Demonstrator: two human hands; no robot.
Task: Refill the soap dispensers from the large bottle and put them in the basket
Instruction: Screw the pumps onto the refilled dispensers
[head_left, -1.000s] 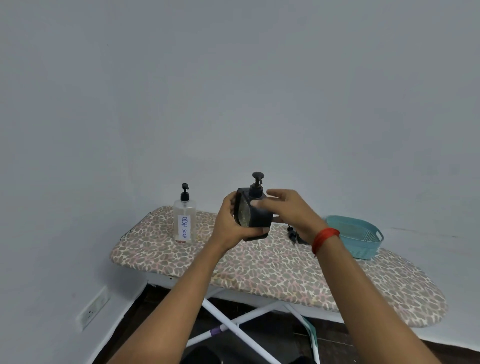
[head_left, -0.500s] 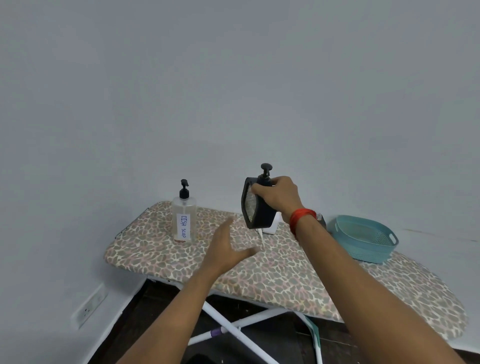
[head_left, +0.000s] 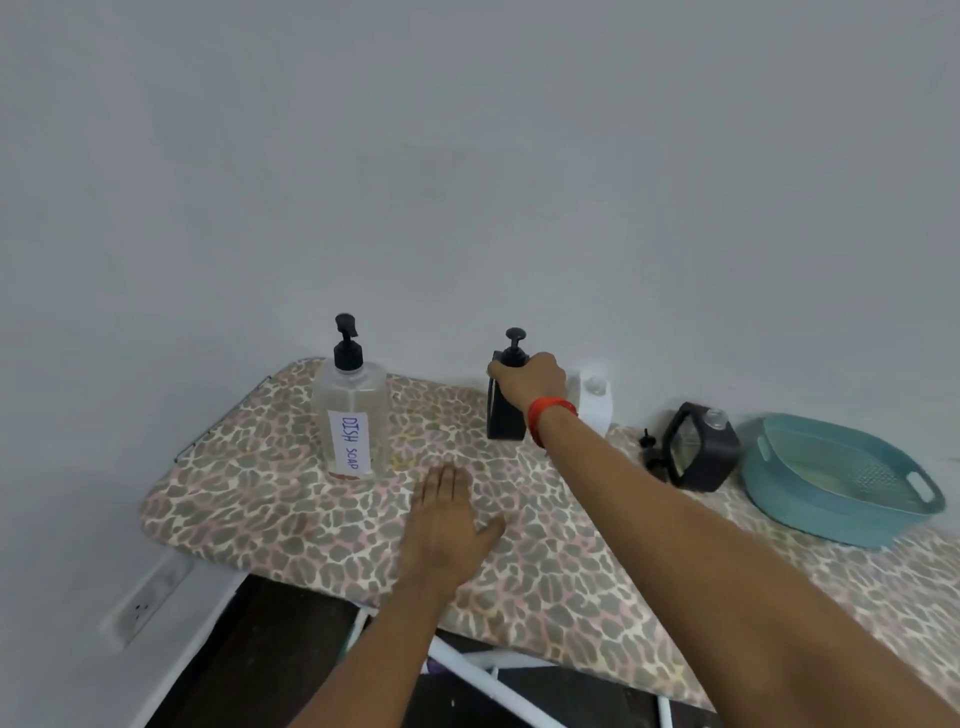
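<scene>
The right hand grips the top of the black dispenser, which was in the air half a second ago and now stands by the ironing board's far edge. The left hand, hovering then, lies flat with straight fingers on bare cover toward the near edge. The clear bottle stands at the far-left corner, and a second dispenser sits just beside the basket to the right.

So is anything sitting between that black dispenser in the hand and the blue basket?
Yes: a white container and a second black dispenser stand on the board between the held dispenser and the basket.
</scene>
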